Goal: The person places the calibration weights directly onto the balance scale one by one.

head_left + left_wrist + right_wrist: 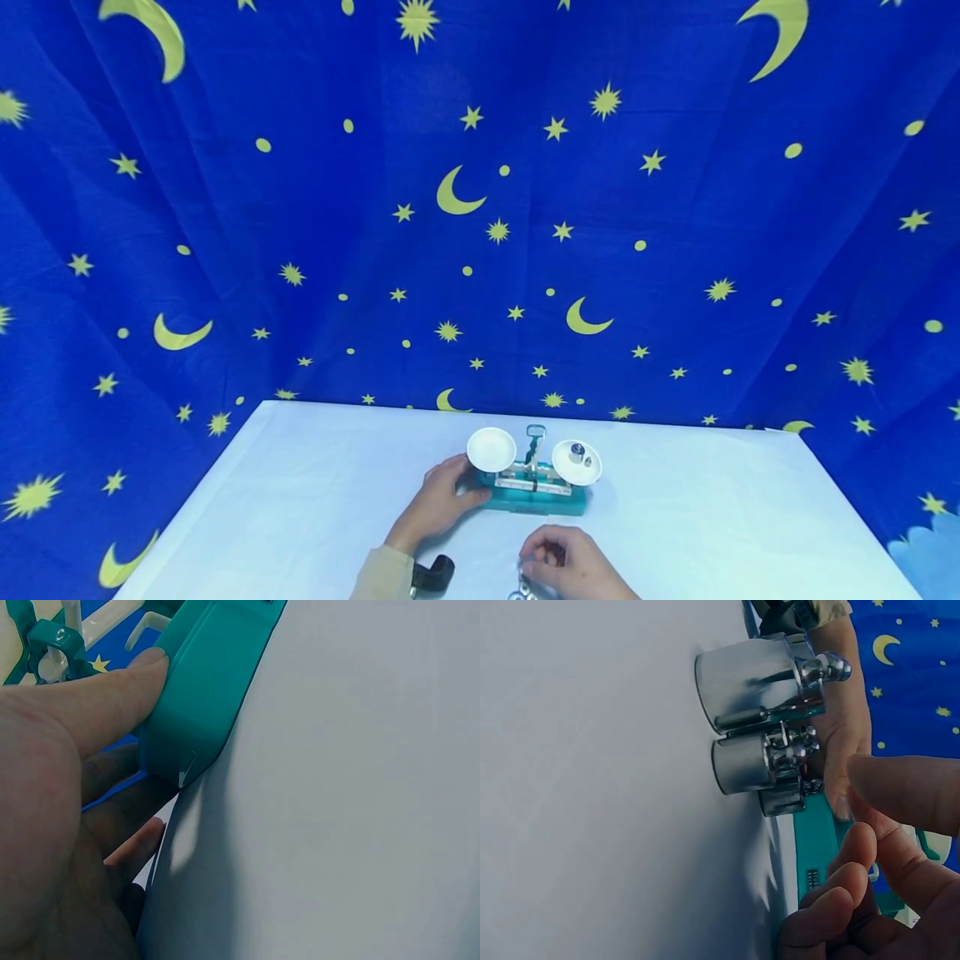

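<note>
A small balance scale (536, 502) with a green base stands on the table. Its left pan (491, 451) holds nothing; on the right pan (570, 473) sit a larger metal weight (577, 452) and a tiny one (588, 461). My left hand (441, 505) grips the left end of the base, thumb (112, 694) on the near side and fingers behind. Close to the table's near side is my right hand (576, 563), its fingers loosely bent and nothing visible between them. Several knobbed metal weights of different sizes (742, 761) stand just by its fingertips, apart from them.
White cloth covers the table (712, 508). Behind and at both sides hangs a blue curtain (337, 208) with yellow moons and stars. A black curved piece (437, 575) sticks out beside the left sleeve (384, 575).
</note>
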Available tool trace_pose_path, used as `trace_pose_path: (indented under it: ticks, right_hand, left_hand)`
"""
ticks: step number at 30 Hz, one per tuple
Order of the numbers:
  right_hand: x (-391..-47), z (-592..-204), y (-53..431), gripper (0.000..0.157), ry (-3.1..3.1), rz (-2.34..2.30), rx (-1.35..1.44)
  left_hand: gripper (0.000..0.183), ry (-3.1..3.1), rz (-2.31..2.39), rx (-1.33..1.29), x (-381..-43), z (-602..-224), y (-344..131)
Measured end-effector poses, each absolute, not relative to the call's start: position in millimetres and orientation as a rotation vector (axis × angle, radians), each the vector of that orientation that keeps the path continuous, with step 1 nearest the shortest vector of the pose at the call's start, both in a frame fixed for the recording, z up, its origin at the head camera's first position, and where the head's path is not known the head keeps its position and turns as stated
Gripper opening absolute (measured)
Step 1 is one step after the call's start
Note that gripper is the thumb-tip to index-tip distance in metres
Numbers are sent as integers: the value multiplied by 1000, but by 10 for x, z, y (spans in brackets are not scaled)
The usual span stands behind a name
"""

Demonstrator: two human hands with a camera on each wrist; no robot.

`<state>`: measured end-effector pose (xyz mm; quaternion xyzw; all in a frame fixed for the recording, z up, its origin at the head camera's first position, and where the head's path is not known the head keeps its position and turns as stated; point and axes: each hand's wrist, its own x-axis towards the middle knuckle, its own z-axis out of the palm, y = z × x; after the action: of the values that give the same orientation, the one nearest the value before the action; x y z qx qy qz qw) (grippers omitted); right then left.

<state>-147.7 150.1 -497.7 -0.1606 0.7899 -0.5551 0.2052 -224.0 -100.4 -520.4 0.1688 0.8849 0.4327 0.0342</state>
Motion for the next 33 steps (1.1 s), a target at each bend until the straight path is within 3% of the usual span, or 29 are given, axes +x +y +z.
trace_pose_path:
  ticks: [33]
  right_hand:
    - [-1478,-5007,1521,9,2151,-1469,-307]
  left_hand:
    - [67,2730,1350,542,-2224,-5179,-1003]
